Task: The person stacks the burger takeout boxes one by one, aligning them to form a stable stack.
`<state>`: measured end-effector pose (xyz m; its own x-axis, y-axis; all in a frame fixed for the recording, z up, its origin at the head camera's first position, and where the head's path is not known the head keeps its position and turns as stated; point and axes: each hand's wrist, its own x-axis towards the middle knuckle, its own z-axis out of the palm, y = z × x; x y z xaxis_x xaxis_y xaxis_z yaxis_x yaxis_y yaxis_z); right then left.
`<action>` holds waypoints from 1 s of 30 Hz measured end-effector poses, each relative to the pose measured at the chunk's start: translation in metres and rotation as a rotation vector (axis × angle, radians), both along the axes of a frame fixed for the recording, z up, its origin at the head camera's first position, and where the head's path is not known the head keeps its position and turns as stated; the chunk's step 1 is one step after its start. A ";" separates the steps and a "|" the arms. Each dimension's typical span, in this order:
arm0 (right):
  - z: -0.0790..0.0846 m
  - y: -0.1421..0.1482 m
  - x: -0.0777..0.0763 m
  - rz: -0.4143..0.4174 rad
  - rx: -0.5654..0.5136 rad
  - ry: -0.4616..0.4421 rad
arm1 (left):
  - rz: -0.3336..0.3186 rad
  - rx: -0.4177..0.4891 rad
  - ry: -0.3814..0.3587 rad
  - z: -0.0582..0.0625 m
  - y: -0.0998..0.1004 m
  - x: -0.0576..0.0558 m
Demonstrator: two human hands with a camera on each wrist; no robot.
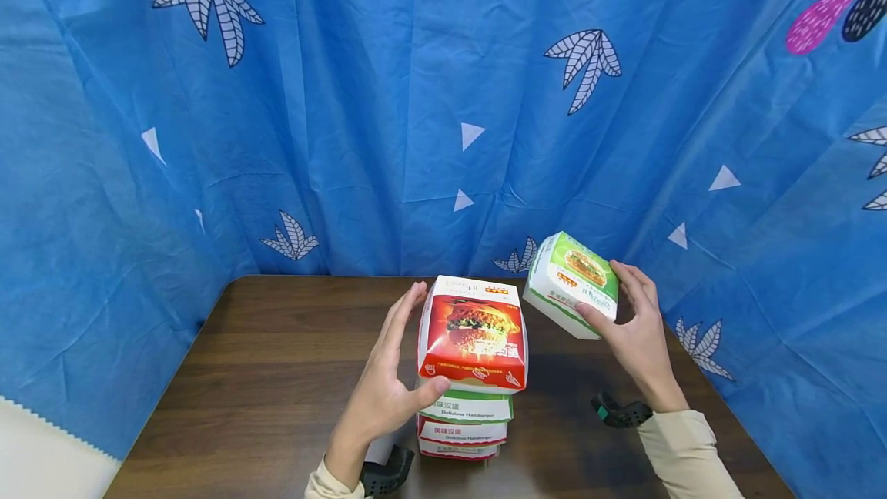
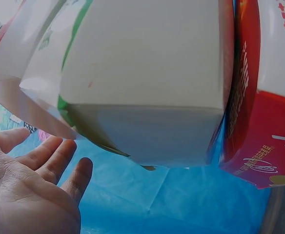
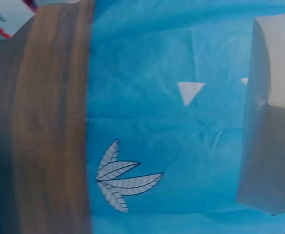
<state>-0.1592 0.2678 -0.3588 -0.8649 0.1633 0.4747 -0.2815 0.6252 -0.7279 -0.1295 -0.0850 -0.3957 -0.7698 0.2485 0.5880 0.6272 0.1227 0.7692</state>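
Note:
A stack of cardboard hamburger boxes stands at the front middle of the table. Its top box (image 1: 474,329) is red and white with a burger picture; a green-edged box (image 1: 471,406) and red-edged ones (image 1: 463,433) sit beneath. Along the stack's left side my left hand (image 1: 381,391) is spread, thumb by the top box's front corner. Whether that hand touches the box I cannot tell; in the left wrist view its fingers look straight. My right hand (image 1: 634,329) grips a green and white hamburger box (image 1: 575,283), tilted in the air right of the stack. In the right wrist view only its plain side shows.
Brown wooden table (image 1: 277,376) extends to the left of the stack. Behind it and on both sides hangs a blue patterned curtain (image 1: 346,98). Dark bands (image 1: 620,412) are on both wrists.

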 end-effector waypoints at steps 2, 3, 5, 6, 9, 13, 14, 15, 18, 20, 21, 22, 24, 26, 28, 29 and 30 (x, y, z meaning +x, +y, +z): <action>0.007 -0.001 0.002 -0.002 0.010 0.010 | 0.002 -0.002 -0.001 0.000 0.000 0.000; 0.011 -0.001 0.004 -0.002 0.010 0.015 | 0.003 -0.003 -0.003 0.000 0.000 0.000; 0.018 -0.002 0.006 0.004 0.007 0.029 | 0.002 -0.003 -0.003 0.000 0.001 0.000; 0.021 -0.003 0.007 0.012 0.001 0.037 | 0.001 -0.003 -0.004 0.000 0.001 0.000; 0.031 -0.006 0.009 0.049 -0.021 0.065 | -0.007 0.001 -0.001 0.001 0.000 -0.001; 0.042 -0.011 0.013 0.105 -0.047 0.103 | -0.010 0.003 0.008 0.001 0.000 -0.001; 0.044 -0.012 0.013 0.117 -0.055 0.112 | -0.009 0.002 0.011 0.001 0.000 -0.001; 0.046 -0.013 0.014 0.128 -0.061 0.122 | -0.008 0.001 0.012 0.001 -0.001 -0.001; 0.053 -0.018 0.018 0.157 -0.071 0.148 | -0.008 0.000 0.018 0.001 -0.001 -0.001; 0.058 -0.022 0.021 0.176 -0.067 0.161 | -0.004 0.001 0.020 0.000 -0.001 -0.002; 0.060 -0.025 0.023 0.183 -0.060 0.166 | -0.002 0.000 0.020 0.000 -0.001 -0.002; 0.063 -0.028 0.025 0.192 -0.056 0.170 | 0.000 -0.001 0.019 0.000 -0.001 -0.002; 0.067 -0.033 0.028 0.212 -0.052 0.177 | 0.003 -0.005 0.014 0.000 0.000 -0.002; 0.071 -0.038 0.031 0.227 -0.042 0.184 | 0.005 -0.010 0.008 0.000 0.000 -0.001; 0.074 -0.042 0.034 0.242 -0.036 0.186 | 0.005 -0.012 -0.001 0.000 0.000 -0.001; 0.076 -0.044 0.035 0.250 -0.033 0.186 | 0.006 -0.012 -0.007 0.000 0.000 -0.001; 0.078 -0.046 0.036 0.256 -0.028 0.187 | 0.006 -0.011 -0.010 0.000 0.001 -0.001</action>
